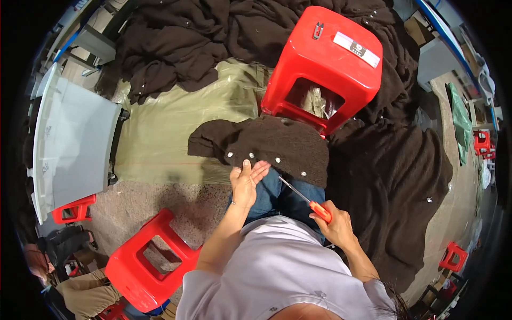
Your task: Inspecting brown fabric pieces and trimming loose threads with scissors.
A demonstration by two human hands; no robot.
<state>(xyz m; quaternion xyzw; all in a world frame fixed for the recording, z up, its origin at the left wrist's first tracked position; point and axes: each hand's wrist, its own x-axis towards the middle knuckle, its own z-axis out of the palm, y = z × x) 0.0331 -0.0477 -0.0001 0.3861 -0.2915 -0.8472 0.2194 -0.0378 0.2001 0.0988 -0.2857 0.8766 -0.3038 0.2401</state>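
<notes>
A dark brown knitted garment (296,146) lies across my knees, with several shiny round buttons along its near edge. My left hand (246,184) is just below that edge, palm turned up and fingers stretched out, the thumb close to the buttons. Nothing that I can make out lies in it. My right hand (337,224) is closed round the orange-red handle of a screwdriver (298,193). Its thin metal shaft points up and left toward the garment, and the tip is apart from the cloth.
Ahead stands a red plastic stool (298,58) carrying thread snips (318,31) and a white strip. More brown knitwear (389,197) is heaped right and behind. A yellowish sheet (176,128) covers the floor. A white bin (74,138) and another red stool (133,272) stand left.
</notes>
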